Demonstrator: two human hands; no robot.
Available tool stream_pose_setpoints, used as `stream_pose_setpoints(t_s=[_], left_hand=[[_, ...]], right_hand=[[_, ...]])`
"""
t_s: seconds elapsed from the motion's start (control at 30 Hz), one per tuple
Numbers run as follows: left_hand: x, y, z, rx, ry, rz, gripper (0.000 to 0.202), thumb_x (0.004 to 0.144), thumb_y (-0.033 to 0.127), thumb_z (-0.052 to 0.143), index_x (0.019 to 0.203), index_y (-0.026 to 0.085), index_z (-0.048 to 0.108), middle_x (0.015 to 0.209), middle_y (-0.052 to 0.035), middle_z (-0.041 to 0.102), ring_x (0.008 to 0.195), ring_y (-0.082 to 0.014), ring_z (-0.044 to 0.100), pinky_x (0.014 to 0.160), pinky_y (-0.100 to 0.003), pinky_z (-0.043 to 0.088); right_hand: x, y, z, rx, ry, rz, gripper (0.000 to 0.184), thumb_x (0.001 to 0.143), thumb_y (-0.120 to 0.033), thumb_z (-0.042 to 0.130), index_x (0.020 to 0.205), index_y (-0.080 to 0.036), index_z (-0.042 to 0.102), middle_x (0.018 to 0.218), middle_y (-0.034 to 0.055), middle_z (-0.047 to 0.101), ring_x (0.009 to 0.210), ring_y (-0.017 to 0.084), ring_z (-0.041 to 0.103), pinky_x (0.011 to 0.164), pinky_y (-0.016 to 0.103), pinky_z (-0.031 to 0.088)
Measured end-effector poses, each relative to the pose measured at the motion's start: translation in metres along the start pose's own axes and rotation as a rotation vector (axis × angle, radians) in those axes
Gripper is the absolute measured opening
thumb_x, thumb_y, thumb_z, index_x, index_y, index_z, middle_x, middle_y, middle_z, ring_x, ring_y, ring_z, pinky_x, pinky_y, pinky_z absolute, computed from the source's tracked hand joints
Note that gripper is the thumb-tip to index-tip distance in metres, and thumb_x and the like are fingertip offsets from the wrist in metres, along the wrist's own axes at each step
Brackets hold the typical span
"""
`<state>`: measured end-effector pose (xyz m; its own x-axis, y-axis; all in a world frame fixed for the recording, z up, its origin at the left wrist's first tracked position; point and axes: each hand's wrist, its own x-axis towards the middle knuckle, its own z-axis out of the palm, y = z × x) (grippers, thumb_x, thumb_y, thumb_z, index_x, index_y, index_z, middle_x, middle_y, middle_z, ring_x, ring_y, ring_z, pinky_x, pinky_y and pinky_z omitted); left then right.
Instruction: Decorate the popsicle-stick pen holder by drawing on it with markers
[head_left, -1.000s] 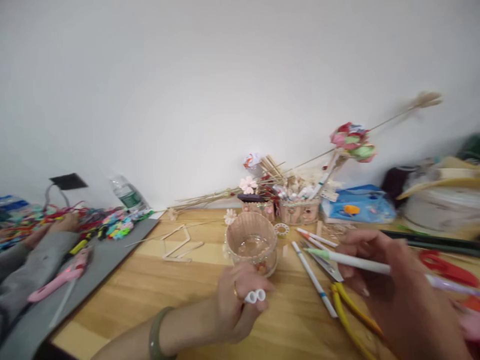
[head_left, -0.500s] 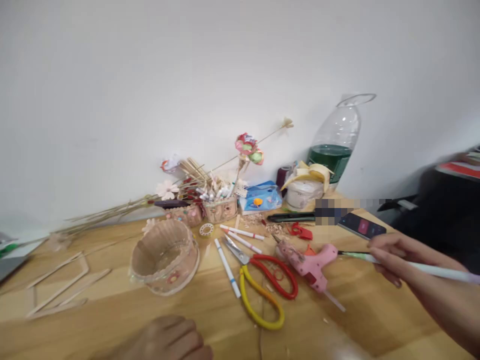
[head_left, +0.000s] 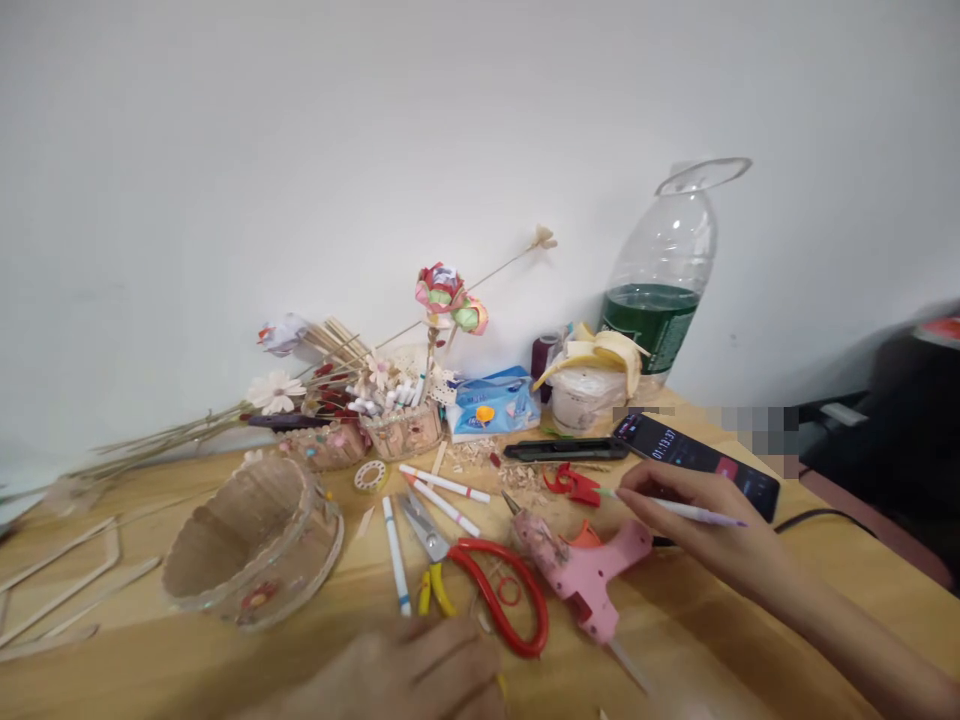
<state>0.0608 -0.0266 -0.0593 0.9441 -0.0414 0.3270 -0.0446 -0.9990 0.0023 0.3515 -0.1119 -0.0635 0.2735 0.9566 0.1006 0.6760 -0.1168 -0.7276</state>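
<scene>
My right hand (head_left: 694, 500) pinches a slim white pen (head_left: 694, 512) with a green end and a purple end. Its green end is at a small red plastic piece (head_left: 574, 484), whose kind I cannot make out. Below that hand lies a pink glue gun (head_left: 585, 570), a clear glue stick poking from its back. My left hand (head_left: 420, 670), slightly blurred, is low in the view with its fingers curled together and the tips hidden. It covers part of the yellow handle of the scissors (head_left: 495, 595); whether it grips that handle I cannot tell.
A wooden basket (head_left: 247, 540) stands at left beside joined craft sticks (head_left: 67, 580). Markers (head_left: 396, 555), a tape roll (head_left: 370, 476) and a utility knife (head_left: 566, 449) lie mid-table. Behind are dried flowers, a wipes pack (head_left: 493, 405), a banana peel (head_left: 600, 352) and a bottle (head_left: 656, 290); a phone (head_left: 697, 465) lies right.
The camera view has shifted, moving the table items leftward. My right hand has brought the pen over to the red piece. My left hand now overlaps the scissors' yellow handle.
</scene>
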Motion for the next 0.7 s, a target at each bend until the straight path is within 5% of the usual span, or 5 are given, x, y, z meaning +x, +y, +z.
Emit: stream_pose_setpoints(t_s=[0.07, 0.2, 0.37, 0.53, 0.7], left_hand=[[0.029, -0.012, -0.007, -0.067, 0.028, -0.038, 0.021, 0.089, 0.024, 0.039, 0.096, 0.015, 0.057, 0.099, -0.0043, 0.067, 0.093, -0.0152, 0.059, 0.079, -0.023, 0.048], [0.087, -0.044, -0.015, -0.212, -0.265, -0.190, 0.025, 0.089, 0.026, 0.037, 0.093, 0.016, 0.060, 0.095, -0.0063, 0.065, 0.103, -0.0192, 0.054, 0.083, -0.030, 0.047], [0.143, -0.078, -0.001, -0.243, -0.389, -0.081, 0.025, 0.089, 0.030, 0.039, 0.093, 0.017, 0.061, 0.100, -0.0078, 0.063, 0.102, -0.0198, 0.056, 0.085, -0.030, 0.044], [0.173, -0.091, 0.021, -0.206, -0.576, 0.094, 0.024, 0.088, 0.028, 0.041, 0.099, 0.018, 0.061, 0.111, -0.0090, 0.062, 0.116, -0.0225, 0.048, 0.096, -0.038, 0.036], [0.185, -0.090, 0.022, -0.152, -0.744, 0.169, 0.030, 0.090, 0.030, 0.038, 0.110, 0.018, 0.057, 0.126, -0.0138, 0.053, 0.129, -0.0219, 0.032, 0.102, -0.045, 0.025]], right_hand=[[0.004, 0.006, -0.001, -0.010, -0.050, -0.037, 0.025, 0.083, -0.041, 0.047, 0.076, -0.020, 0.057, 0.068, 0.0012, 0.062, 0.062, 0.017, 0.055, 0.055, 0.026, 0.041], [0.005, 0.013, -0.003, -0.046, -0.145, -0.090, 0.024, 0.084, -0.041, 0.047, 0.078, -0.020, 0.058, 0.074, 0.0024, 0.064, 0.067, 0.018, 0.058, 0.060, 0.027, 0.042], [0.008, 0.019, -0.005, -0.038, -0.241, -0.104, 0.026, 0.086, -0.041, 0.044, 0.082, -0.020, 0.059, 0.077, 0.0036, 0.065, 0.067, 0.018, 0.060, 0.059, 0.028, 0.044], [0.015, 0.018, -0.011, 0.033, -0.332, -0.160, 0.028, 0.087, -0.038, 0.043, 0.078, -0.020, 0.063, 0.081, 0.0057, 0.062, 0.073, 0.019, 0.058, 0.064, 0.030, 0.044], [0.026, 0.019, -0.014, 0.049, -0.363, -0.160, 0.025, 0.084, -0.033, 0.046, 0.078, -0.023, 0.069, 0.079, 0.0044, 0.062, 0.072, 0.018, 0.059, 0.063, 0.028, 0.044]])
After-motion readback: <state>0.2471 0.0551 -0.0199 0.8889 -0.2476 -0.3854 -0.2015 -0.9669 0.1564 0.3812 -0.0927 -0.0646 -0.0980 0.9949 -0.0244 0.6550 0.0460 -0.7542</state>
